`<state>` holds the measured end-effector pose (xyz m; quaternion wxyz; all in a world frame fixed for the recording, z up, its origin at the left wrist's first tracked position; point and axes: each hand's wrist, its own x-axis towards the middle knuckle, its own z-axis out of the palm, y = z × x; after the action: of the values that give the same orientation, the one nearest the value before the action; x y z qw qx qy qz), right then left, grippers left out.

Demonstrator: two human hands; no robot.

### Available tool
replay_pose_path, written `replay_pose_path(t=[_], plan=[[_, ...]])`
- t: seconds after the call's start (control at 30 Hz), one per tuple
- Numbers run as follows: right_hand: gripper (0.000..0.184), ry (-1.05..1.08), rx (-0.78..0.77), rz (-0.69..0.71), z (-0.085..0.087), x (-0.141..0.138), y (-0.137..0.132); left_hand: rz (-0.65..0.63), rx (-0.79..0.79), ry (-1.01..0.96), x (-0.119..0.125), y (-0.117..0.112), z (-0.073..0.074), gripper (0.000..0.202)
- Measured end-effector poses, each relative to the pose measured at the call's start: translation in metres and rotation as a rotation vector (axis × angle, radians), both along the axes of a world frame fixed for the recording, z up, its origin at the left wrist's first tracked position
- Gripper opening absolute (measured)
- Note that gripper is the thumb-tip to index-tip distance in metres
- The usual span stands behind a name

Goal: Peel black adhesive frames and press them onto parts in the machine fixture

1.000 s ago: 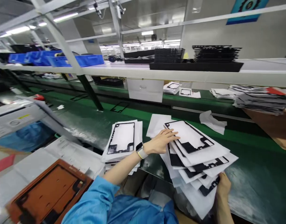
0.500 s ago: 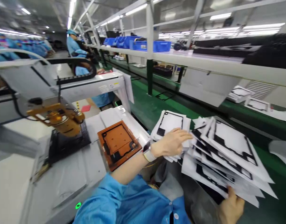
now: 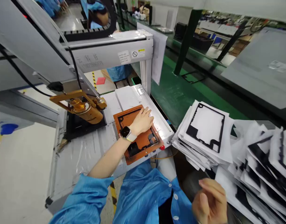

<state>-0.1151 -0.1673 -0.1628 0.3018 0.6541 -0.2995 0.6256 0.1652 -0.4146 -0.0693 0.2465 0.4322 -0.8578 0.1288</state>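
My left hand (image 3: 141, 121), with a watch (image 3: 125, 132) on its wrist, lies over an orange-brown fixture plate (image 3: 131, 159). Its fingers are stretched toward the plate's right edge. In the plate's recess is a thin black frame-shaped piece (image 3: 133, 148), partly hidden by the hand. My right hand (image 3: 210, 200) hovers at the lower right, fingers loosely curled, thumb apart, nothing visible in it. Nearest to it are a neat stack of white sheets (image 3: 212, 119) topped by a black frame outline and a fanned-out pile of similar sheets (image 3: 257, 174).
Left of the fixture, a gold-coloured machine head (image 3: 87, 112) hangs over a black plate (image 3: 84, 129). A grey gantry beam (image 3: 107, 56) spans behind. A red button (image 3: 162, 147) sits on the machine's front edge. The green bench (image 3: 171, 90) runs along the right.
My left hand has moved left from the sheet stacks onto the fixture plate. My right hand has let go of the fanned pile's edge. The view has turned left and down.
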Motion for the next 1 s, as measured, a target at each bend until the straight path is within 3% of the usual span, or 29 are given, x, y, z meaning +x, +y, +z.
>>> replay_pose_path(t=[0.07,0.17,0.3,0.4,0.53,0.63,0.8,0.87,0.93,1.0], plan=[[0.020,0.031,0.013,0.078,0.022,0.014,-0.026,-0.018,0.005,0.002,-0.003,-0.002,0.000,0.034],[0.022,0.044,0.053,0.084,0.046,0.014,-0.042,-0.035,-0.039,0.100,0.006,0.008,0.003,0.035],[0.023,0.292,0.253,0.138,0.069,0.025,-0.053,-0.096,-0.225,0.418,0.051,0.053,0.009,0.033],[0.027,0.563,0.421,0.212,0.074,0.050,-0.075,-0.190,-0.295,0.601,0.086,0.099,0.007,0.034],[0.043,0.890,0.372,0.099,0.065,0.074,-0.108,-0.230,-0.374,0.768,0.101,0.137,-0.007,0.040],[0.042,1.080,0.422,0.071,0.067,0.083,-0.123,-0.210,-0.422,0.869,0.097,0.142,-0.017,0.050],[0.022,1.305,0.929,-0.012,0.105,0.110,-0.133,-0.218,-0.495,1.025,0.088,0.135,-0.020,0.061],[0.023,1.306,1.043,0.003,0.115,0.113,-0.133,-0.271,-0.519,1.078,0.085,0.133,-0.019,0.060],[0.017,1.249,1.062,0.051,0.117,0.104,-0.128,-0.309,-0.523,1.131,0.082,0.132,-0.018,0.060],[0.015,1.119,0.965,0.170,0.114,0.082,-0.116,-0.313,-0.526,1.185,0.079,0.130,-0.017,0.063]])
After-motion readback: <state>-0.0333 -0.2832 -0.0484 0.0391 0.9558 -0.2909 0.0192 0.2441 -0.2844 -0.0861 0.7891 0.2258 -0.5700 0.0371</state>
